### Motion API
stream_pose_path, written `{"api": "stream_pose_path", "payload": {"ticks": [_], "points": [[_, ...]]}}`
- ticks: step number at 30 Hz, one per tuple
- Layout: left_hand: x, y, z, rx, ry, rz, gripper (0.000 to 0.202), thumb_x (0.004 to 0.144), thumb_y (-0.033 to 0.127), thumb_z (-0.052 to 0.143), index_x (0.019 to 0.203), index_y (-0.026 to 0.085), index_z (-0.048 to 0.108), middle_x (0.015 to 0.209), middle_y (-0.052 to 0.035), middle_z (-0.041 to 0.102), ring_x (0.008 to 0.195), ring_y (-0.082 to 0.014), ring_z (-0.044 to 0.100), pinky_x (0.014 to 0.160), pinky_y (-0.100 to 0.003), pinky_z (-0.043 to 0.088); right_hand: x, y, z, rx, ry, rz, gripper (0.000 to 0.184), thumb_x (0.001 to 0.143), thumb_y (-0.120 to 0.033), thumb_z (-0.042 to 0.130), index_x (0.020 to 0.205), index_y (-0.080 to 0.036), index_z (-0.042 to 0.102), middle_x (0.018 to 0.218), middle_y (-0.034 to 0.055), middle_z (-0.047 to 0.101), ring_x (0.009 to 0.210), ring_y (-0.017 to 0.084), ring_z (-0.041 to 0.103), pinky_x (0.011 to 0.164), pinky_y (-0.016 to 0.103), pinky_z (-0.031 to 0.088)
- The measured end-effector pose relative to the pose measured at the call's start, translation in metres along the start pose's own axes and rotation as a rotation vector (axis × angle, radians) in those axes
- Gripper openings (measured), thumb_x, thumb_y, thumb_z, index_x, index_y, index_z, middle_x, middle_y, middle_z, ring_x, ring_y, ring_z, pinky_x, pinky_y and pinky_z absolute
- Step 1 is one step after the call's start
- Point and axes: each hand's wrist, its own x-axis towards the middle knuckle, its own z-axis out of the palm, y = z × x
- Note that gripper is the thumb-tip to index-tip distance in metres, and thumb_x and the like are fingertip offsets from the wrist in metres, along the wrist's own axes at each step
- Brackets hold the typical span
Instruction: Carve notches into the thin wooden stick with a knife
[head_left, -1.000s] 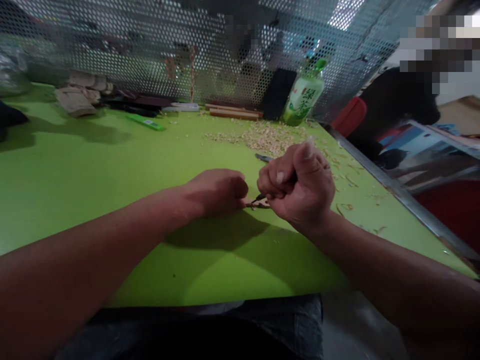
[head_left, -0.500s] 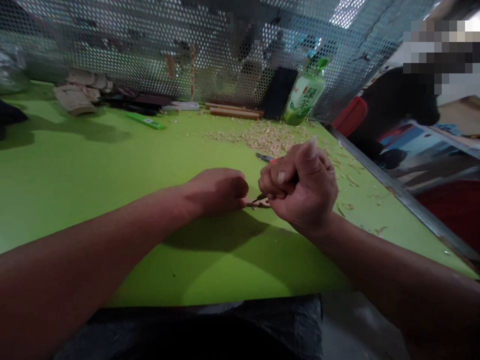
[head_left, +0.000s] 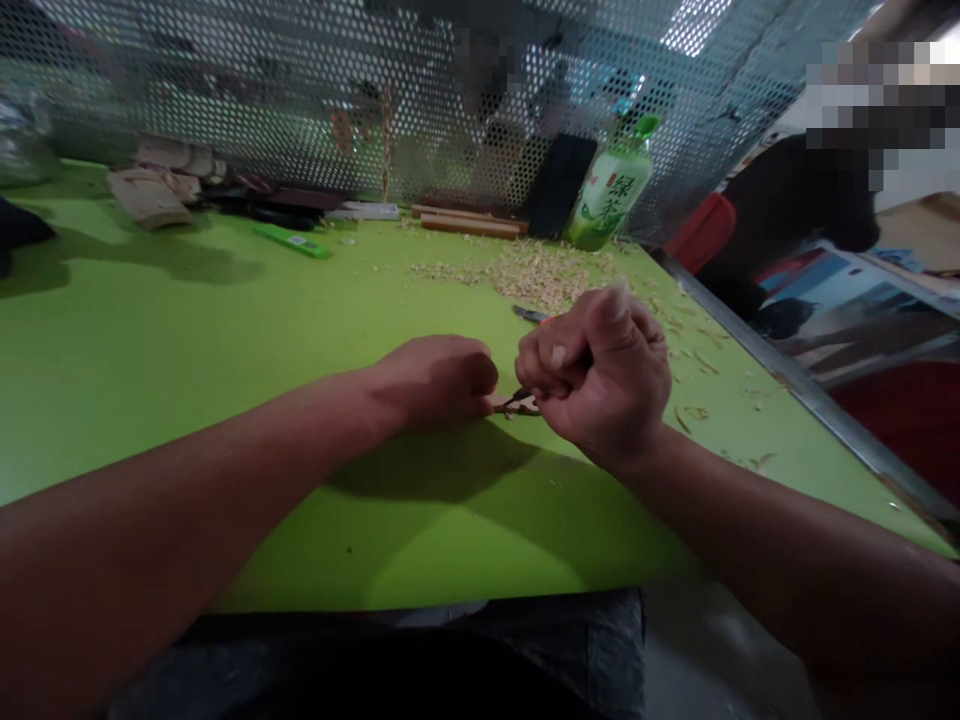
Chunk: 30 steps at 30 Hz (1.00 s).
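Observation:
My left hand [head_left: 442, 382] is closed on the left end of a small piece of carved wood [head_left: 520, 408], pressing it against the green table. Its fingertips are mostly hidden behind the back of the hand. In a fist with the thumb up, my right hand [head_left: 604, 385] grips a carving knife [head_left: 518, 397]. Only the thin dark blade shows below the fingers; the handle is hidden. The blade slants down to the left, its tip touching the wood between both hands. The right part of the wood disappears behind my right hand.
Behind my right hand lie a utility knife [head_left: 529, 314] and heaped wood shavings [head_left: 544, 272]. A green tea bottle [head_left: 611, 195], a dark slab [head_left: 562, 185] and wooden strips [head_left: 472, 225] stand along the perforated metal panel [head_left: 285, 100]. Wood pieces [head_left: 154, 195] lie far left. A person [head_left: 802, 200] is at right.
My right hand has dipped slightly down and left, with the knife tip still at the wood. The left hand has hardly moved.

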Motion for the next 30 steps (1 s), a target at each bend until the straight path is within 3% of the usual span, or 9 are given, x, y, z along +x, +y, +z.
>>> {"api": "stream_pose_path", "payload": {"ticks": [10, 21, 30], "points": [[0.0, -0.0009, 0.0006, 0.004, -0.027, -0.011, 0.02, 0.079, 0.03, 0.053, 0.07, 0.018, 0.067, 0.067, -0.0024, 0.059, 0.057, -0.0117, 0.043, 0.059, -0.028, 0.031, 0.0012, -0.0038, 0.0011, -0.085, 0.015, 0.032, 0.045, 0.091, -0.051, 0.055, 0.057, -0.023, 0.045, 0.047, -0.0061, 0.035, 0.035, 0.007, 0.026, 0.034, 0.027, 0.024], [0.0001, -0.0004, -0.0006, 0.012, -0.027, -0.008, 0.019, 0.078, 0.029, 0.054, 0.069, 0.018, 0.067, 0.064, -0.0029, 0.06, 0.054, -0.0113, 0.042, 0.055, -0.028, 0.029, -0.0015, 0.0004, 0.0014, -0.061, 0.033, 0.017, 0.044, 0.091, -0.05, 0.056, 0.056, -0.024, 0.047, 0.046, -0.0059, 0.03, 0.035, 0.008, 0.026, 0.033, 0.027, 0.023], [0.0006, -0.004, 0.0031, -0.025, -0.008, 0.042, 0.02, 0.078, 0.028, 0.054, 0.07, 0.016, 0.069, 0.069, -0.0049, 0.065, 0.062, -0.0132, 0.052, 0.06, -0.027, 0.034, -0.0082, 0.002, 0.0008, -0.042, -0.007, -0.022, 0.04, 0.087, -0.043, 0.064, 0.056, -0.022, 0.053, 0.047, -0.0053, 0.042, 0.035, 0.007, 0.031, 0.035, 0.026, 0.026]]}}
